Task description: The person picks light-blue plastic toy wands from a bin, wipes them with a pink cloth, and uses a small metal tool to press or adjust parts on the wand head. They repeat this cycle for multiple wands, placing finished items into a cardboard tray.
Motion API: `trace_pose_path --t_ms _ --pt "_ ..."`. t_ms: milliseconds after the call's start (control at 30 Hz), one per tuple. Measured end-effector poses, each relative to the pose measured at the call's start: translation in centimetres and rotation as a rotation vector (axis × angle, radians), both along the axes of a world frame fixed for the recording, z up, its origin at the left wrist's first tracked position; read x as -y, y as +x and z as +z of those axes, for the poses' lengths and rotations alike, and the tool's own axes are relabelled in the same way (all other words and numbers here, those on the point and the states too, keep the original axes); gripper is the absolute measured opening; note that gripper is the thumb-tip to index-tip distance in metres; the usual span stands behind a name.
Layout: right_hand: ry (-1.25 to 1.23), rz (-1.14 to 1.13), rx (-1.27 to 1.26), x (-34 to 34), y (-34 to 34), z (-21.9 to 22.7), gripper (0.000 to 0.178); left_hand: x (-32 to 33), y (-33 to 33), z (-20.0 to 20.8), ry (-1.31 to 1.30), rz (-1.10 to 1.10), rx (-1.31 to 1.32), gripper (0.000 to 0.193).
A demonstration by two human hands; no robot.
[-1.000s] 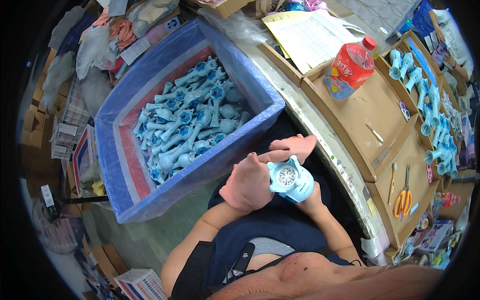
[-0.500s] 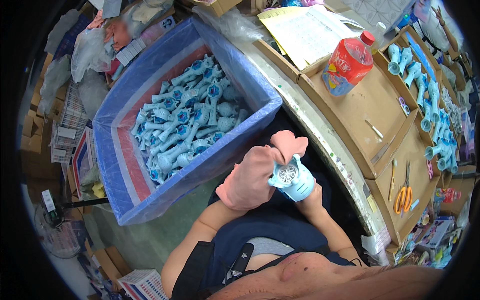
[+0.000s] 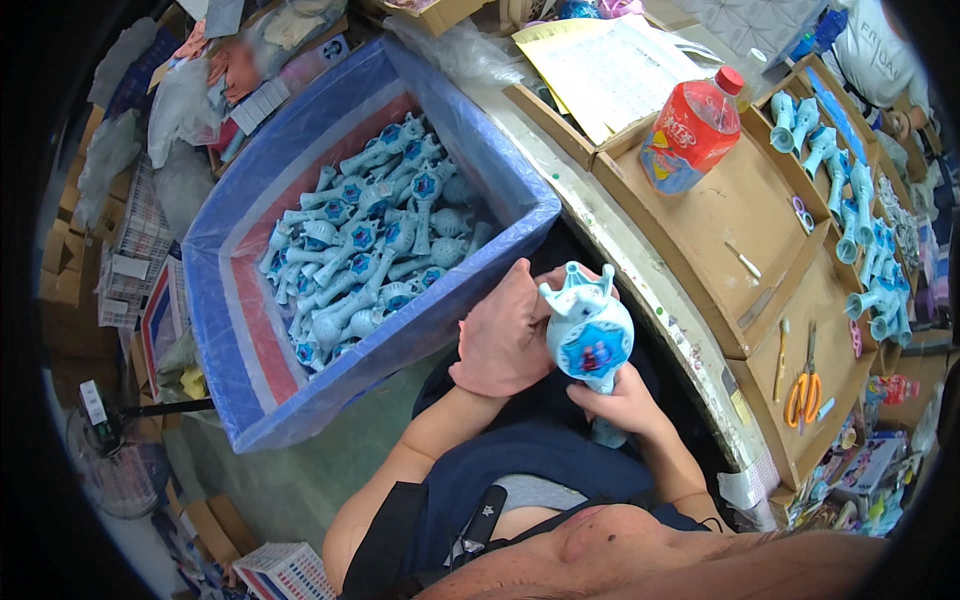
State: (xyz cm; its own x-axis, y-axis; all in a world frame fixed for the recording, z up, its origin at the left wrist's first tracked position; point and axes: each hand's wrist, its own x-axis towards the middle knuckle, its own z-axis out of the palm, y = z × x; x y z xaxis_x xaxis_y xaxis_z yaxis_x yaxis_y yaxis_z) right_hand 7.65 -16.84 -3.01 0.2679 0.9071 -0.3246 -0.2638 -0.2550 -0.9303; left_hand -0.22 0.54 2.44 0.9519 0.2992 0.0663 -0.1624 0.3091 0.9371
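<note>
A light-blue toy wand [image 3: 590, 340] stands in front of me, its round head up, with a crown-like pronged top and a blue flower-shaped emblem facing me. My right hand [image 3: 622, 400] is closed around its handle just below the head; the handle's lower end shows under the hand. A pink cloth [image 3: 500, 335] covers my left hand, so its fingers are hidden. The cloth bunches against the left and far side of the wand's head. Left of my hands, a blue bin [image 3: 330, 415] holds a heap of similar wands [image 3: 370, 235].
On the worktable at right, cardboard trays [image 3: 690, 235] hold a red-capped drink bottle [image 3: 692, 130], orange-handled scissors [image 3: 804, 395], a white-handled tool [image 3: 745, 260] and several light-blue wand parts [image 3: 860, 200]. Papers [image 3: 600, 75] lie at the back. Another person [image 3: 875, 55] is at the far right.
The wand has turned from its round grille to its emblem side and now stands upright. My right hand has shifted down to its handle. The cloth has moved behind the head.
</note>
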Motion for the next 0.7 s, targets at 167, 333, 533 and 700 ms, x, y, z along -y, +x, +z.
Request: trace_pose_path --t_ms 167,333,533,700 --pt "0.267 0.141 -0.87 -0.8 1.0 -1.1 0.049 1.2 1.0 -0.4 -0.392 -0.197 0.045 0.086" --pt "0.134 0.064 -0.609 -0.3 0.2 -2.8 0.063 1.9 -0.1 -0.3 -0.728 0.11 -0.058 0.07" --pt "0.188 0.106 -0.498 0.4 -0.4 -3.6 0.065 0.5 0.1 -1.0 0.148 0.086 -0.13 0.068" --pt "0.183 0.131 -0.574 0.1 -0.1 -3.7 0.077 1.5 0.8 -1.5 -0.423 0.077 -0.056 0.071"
